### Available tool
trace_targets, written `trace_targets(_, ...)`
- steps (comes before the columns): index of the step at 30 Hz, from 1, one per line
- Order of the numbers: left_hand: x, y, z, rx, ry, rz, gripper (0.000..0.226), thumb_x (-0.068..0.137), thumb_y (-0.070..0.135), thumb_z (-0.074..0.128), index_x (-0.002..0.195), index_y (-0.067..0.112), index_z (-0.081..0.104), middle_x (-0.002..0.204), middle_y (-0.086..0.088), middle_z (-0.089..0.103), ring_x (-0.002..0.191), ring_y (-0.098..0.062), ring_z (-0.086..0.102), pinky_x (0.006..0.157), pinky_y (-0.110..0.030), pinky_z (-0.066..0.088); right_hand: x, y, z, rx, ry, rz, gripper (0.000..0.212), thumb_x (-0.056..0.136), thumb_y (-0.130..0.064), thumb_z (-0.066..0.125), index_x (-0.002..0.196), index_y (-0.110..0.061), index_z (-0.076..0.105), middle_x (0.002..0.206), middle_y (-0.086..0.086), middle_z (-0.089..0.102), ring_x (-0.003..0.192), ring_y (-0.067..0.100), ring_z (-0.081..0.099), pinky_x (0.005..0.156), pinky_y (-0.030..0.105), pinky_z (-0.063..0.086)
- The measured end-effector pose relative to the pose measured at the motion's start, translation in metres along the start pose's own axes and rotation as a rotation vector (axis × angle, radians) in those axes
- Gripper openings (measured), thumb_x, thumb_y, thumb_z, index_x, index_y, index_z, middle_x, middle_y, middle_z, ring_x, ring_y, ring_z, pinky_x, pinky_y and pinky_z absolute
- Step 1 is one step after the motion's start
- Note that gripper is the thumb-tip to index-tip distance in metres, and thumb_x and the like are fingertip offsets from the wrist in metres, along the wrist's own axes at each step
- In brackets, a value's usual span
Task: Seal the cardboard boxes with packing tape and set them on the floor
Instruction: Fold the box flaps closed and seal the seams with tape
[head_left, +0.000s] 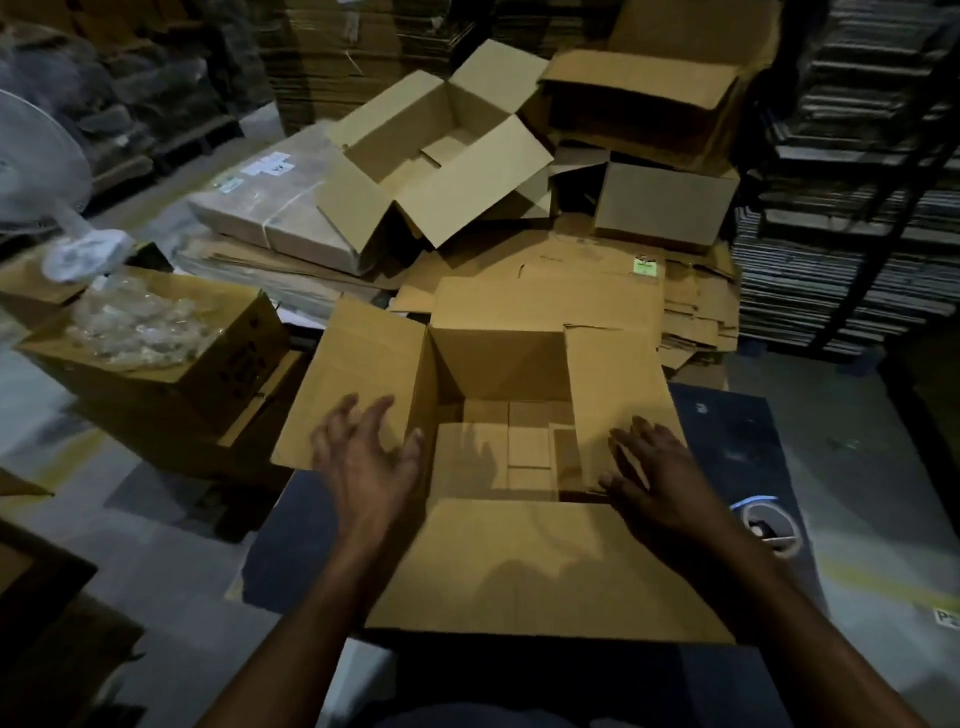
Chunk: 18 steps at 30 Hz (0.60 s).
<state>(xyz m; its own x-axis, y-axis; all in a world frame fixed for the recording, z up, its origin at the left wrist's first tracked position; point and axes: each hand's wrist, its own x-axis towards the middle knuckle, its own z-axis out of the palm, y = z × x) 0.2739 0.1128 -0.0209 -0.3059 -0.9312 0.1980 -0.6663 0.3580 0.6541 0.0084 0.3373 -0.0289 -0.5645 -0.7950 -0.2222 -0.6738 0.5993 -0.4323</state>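
Both hands are spread and hold nothing — left hand (363, 457) over the left flap, right hand (657, 475) over the right flap — of the open box (519, 358) on the dark table (727, 436), tape roll (769, 525) at right.

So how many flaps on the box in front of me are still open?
4: left flap under the left hand, right flap under the right hand, far flap, near flap.
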Motion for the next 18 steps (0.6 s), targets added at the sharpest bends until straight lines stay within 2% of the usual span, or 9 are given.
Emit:
trace_targets(2, 0.023, -0.017, 0.004, 0.157, 0.042, -0.032, 0.069, 0.084, 0.047, 0.078, 0.146, 0.034, 0.051, 0.166, -0.009, 0.018, 0.153, -0.035, 0.009, 0.120, -0.065, 0.014, 0.003, -0.011, 0.019, -0.095, -0.001, 0.035, 0.060, 0.100, -0.058, 0.048, 0.155, -0.040, 0.033, 0.170, -0.003, 0.012, 0.157, 0.028, 0.006, 0.122, 0.060, 0.012)
trace_targets(5, 0.071, -0.037, 0.000, 0.268, -0.113, -0.229, 0.105, 0.078, 0.059, 0.079, 0.160, 0.032, 0.021, 0.169, -0.021, -0.006, 0.155, -0.044, -0.008, 0.120, -0.070, 0.002, 0.003, -0.029, 0.039, -0.172, 0.048, 0.065, 0.047, 0.103, -0.057, 0.037, 0.148, -0.044, 0.041, 0.169, -0.007, 0.015, 0.157, 0.026, 0.006, 0.118, 0.070, 0.005)
trace_targets(7, 0.100, -0.047, -0.008, 0.168, -0.208, -0.336, 0.108, 0.079, 0.060, 0.079, 0.162, 0.030, 0.016, 0.167, -0.023, 0.009, 0.154, -0.046, 0.008, 0.120, -0.069, 0.015, 0.007, -0.036, 0.043, -0.178, 0.086, 0.109, 0.048, 0.101, -0.062, 0.034, 0.144, -0.045, 0.047, 0.168, -0.009, 0.020, 0.156, 0.024, 0.009, 0.117, 0.071, 0.006)
trace_targets(9, 0.122, -0.051, -0.016, 0.063, -0.297, -0.360, 0.101, 0.080, 0.061, 0.079, 0.160, 0.028, 0.026, 0.157, -0.017, 0.038, 0.143, -0.042, 0.037, 0.113, -0.061, 0.036, 0.013, -0.042, 0.046, -0.200, 0.102, 0.147, 0.051, 0.098, -0.069, 0.032, 0.140, -0.046, 0.050, 0.167, -0.009, 0.024, 0.155, 0.024, 0.013, 0.116, 0.072, 0.007)
trace_targets(10, 0.130, -0.050, -0.020, 0.052, -0.316, -0.335, 0.097, 0.080, 0.060, 0.079, 0.158, 0.027, 0.031, 0.152, -0.014, 0.046, 0.139, -0.038, 0.045, 0.109, -0.057, 0.042, 0.016, -0.046, 0.049, -0.215, 0.105, 0.163, 0.052, 0.097, -0.072, 0.031, 0.139, -0.047, 0.052, 0.166, -0.010, 0.025, 0.155, 0.024, 0.014, 0.115, 0.073, 0.008)
trace_targets(13, 0.154, -0.033, -0.043, 0.015, -0.289, -0.173, 0.089, 0.082, 0.053, 0.082, 0.156, 0.028, 0.038, 0.149, -0.008, 0.054, 0.133, -0.032, 0.053, 0.104, -0.054, 0.049, 0.021, -0.063, 0.056, -0.240, 0.101, 0.212, 0.054, 0.098, -0.073, 0.027, 0.137, -0.048, 0.054, 0.167, -0.008, 0.025, 0.155, 0.025, 0.013, 0.114, 0.076, 0.007)
trace_targets(15, 0.168, -0.007, -0.064, -0.149, -0.340, -0.065, 0.082, 0.083, 0.043, 0.085, 0.153, 0.031, 0.044, 0.142, -0.005, 0.062, 0.124, -0.026, 0.061, 0.097, -0.052, 0.056, 0.025, -0.074, 0.058, -0.224, 0.107, 0.235, 0.056, 0.098, -0.073, 0.022, 0.136, -0.048, 0.055, 0.167, -0.007, 0.025, 0.155, 0.026, 0.013, 0.113, 0.077, 0.006)
trace_targets(17, 0.165, 0.027, -0.076, -0.430, -0.535, -0.026, 0.074, 0.088, 0.031, 0.083, 0.151, 0.031, 0.046, 0.129, -0.001, 0.070, 0.114, -0.018, 0.067, 0.087, -0.048, 0.062, 0.031, -0.083, 0.060, -0.186, 0.117, 0.243, 0.059, 0.097, -0.075, 0.019, 0.136, -0.048, 0.055, 0.167, -0.006, 0.025, 0.155, 0.025, 0.012, 0.113, 0.078, 0.005)
trace_targets(18, 0.157, 0.043, -0.076, -0.511, -0.645, -0.008, 0.072, 0.089, 0.028, 0.081, 0.152, 0.031, 0.045, 0.127, 0.002, 0.071, 0.116, -0.016, 0.066, 0.089, -0.046, 0.062, 0.033, -0.087, 0.061, -0.157, 0.120, 0.240, 0.061, 0.097, -0.077, 0.019, 0.137, -0.048, 0.054, 0.167, -0.006, 0.024, 0.156, 0.024, 0.011, 0.113, 0.078, 0.003)
